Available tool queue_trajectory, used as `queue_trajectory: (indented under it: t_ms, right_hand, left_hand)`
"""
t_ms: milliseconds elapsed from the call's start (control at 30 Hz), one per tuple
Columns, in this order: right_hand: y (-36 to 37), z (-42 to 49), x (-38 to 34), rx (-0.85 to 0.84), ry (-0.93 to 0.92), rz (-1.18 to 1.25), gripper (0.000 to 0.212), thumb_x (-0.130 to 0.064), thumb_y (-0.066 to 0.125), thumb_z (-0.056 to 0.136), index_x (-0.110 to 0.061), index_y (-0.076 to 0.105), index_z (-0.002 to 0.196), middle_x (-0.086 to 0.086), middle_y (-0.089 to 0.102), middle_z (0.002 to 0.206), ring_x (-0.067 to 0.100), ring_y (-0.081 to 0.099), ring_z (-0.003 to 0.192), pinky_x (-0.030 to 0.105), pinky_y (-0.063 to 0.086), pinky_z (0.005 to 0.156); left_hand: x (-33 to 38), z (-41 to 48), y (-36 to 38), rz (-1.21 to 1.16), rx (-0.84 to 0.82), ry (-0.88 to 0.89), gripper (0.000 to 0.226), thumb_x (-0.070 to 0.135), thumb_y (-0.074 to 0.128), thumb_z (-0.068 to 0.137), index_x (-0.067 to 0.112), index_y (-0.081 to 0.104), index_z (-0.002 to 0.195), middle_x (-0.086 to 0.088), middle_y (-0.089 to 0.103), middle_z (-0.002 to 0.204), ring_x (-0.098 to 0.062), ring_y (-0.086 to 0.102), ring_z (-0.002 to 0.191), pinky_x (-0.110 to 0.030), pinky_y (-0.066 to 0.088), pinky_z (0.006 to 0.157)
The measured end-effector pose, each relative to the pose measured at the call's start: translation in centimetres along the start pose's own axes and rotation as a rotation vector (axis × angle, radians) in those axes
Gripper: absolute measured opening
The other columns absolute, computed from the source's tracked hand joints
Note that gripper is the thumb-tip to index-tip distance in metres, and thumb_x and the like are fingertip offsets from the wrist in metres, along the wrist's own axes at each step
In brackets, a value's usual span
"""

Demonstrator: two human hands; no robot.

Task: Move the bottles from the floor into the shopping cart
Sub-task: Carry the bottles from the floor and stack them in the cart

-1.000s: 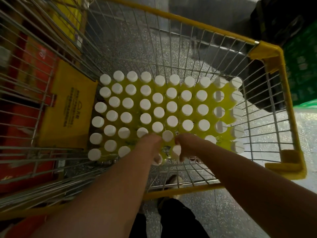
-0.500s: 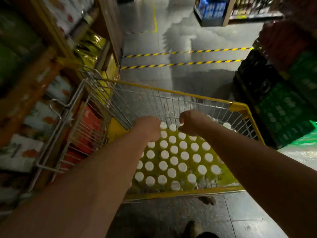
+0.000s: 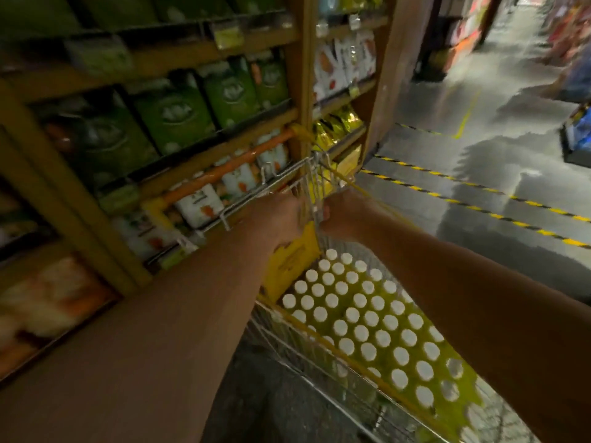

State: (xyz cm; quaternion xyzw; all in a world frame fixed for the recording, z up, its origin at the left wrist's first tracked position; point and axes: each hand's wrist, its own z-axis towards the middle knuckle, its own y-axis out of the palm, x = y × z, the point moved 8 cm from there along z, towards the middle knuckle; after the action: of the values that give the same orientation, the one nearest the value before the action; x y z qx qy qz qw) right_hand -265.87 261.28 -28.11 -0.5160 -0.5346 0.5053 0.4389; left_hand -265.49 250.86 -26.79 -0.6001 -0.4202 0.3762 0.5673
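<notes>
Bottles (image 3: 361, 332) in shopping cart (image 3: 311, 187), left hand (image 3: 278, 217), right hand (image 3: 345, 215) gripping its wire

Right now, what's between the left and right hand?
In the head view, an upright wire panel of the cart stands between left hand and right hand; both are against it. Blur hides any grip.
</notes>
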Motion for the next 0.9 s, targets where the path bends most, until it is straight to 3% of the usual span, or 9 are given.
queue_trajectory:
  t_ms: [100,200,300,467,567,667,733,900]
  right_hand:
    - [-0.5,-0.9,-5.8,0.002,-0.158,-0.039,0.043,-0.040,0.053,0.087,-0.015,0.057,0.121,0.011,0.058,0.123,0.031,0.057,0.110,0.036,0.050,0.082]
    - [-1.9,-3.6,-13.7,0.026,-0.327,-0.027,0.037,-0.034,0.055,0.087,-0.014,0.059,0.117,0.010,0.061,0.116,0.030,0.060,0.104,0.037,0.052,0.083]
    - [-2.8,-7.8,-22.4,0.014,-0.496,-0.036,0.030,-0.027,0.053,0.090,-0.011,0.059,0.114,0.011,0.059,0.114,0.030,0.058,0.102,0.035,0.049,0.081]
    - [-1.2,-19.3,-36.9,-0.007,-0.815,-0.065,0.013,-0.024,0.051,0.091,-0.013,0.056,0.095,0.011,0.061,0.106,0.024,0.053,0.081,0.028,0.039,0.061]
    - [1.1,-29.0,-44.4,-0.029,-0.997,-0.063,0.023,-0.030,0.053,0.090,-0.013,0.059,0.104,0.008,0.061,0.105,0.026,0.058,0.087,0.031,0.045,0.065]
    - [4.0,-39.6,-50.4,-0.122,-1.187,-0.084,0.018,-0.028,0.052,0.091,-0.013,0.061,0.097,0.007,0.060,0.092,0.025,0.058,0.079,0.032,0.047,0.060]
    - [5.6,-46.9,-53.6,-0.160,-1.329,-0.095,0.019,-0.026,0.049,0.092,-0.013,0.062,0.097,0.007,0.061,0.095,0.026,0.059,0.083,0.035,0.052,0.071]
    - [10.8,-62.9,-58.7,-0.248,-1.627,-0.196,0.022,-0.030,0.051,0.093,-0.011,0.061,0.098,0.009,0.058,0.093,0.028,0.056,0.084,0.031,0.043,0.066]
  left_hand:
    - [-4.6,-4.1,-1.1,0.049,-0.012,-0.151,0.019,0.035,0.055,0.091,0.017,0.060,0.098,-0.006,0.060,0.098,-0.028,0.061,0.097,-0.033,0.044,0.071]
    - [-10.5,-10.9,-2.1,0.069,-0.002,-0.334,0.014,0.033,0.056,0.089,0.019,0.056,0.086,-0.002,0.061,0.094,-0.028,0.062,0.092,-0.037,0.052,0.077]
    - [-16.2,-20.0,-2.1,0.033,-0.014,-0.530,0.026,0.039,0.055,0.090,0.013,0.058,0.095,-0.004,0.060,0.099,-0.027,0.061,0.095,-0.038,0.054,0.079]
    - [-21.2,-40.0,-1.4,0.013,-0.018,-0.877,0.034,0.040,0.053,0.092,0.014,0.060,0.114,-0.006,0.060,0.116,-0.028,0.059,0.105,-0.037,0.049,0.079]
    - [-20.7,-53.3,0.3,-0.038,-0.048,-1.101,0.033,0.038,0.056,0.090,0.019,0.059,0.116,-0.003,0.058,0.117,-0.026,0.058,0.107,-0.036,0.046,0.076]
    - [-18.6,-66.2,2.1,-0.103,-0.048,-1.328,0.034,0.035,0.058,0.088,0.021,0.060,0.119,-0.004,0.058,0.121,-0.027,0.057,0.113,-0.036,0.046,0.083]
    - [-16.6,-74.2,3.1,-0.117,-0.050,-1.468,0.036,0.035,0.058,0.087,0.022,0.059,0.121,-0.005,0.057,0.125,-0.027,0.055,0.117,-0.037,0.045,0.090]
    - [-10.5,-90.5,7.4,-0.185,-0.072,-1.765,0.035,0.038,0.055,0.088,0.022,0.059,0.119,-0.005,0.058,0.124,-0.027,0.056,0.115,-0.033,0.045,0.088]
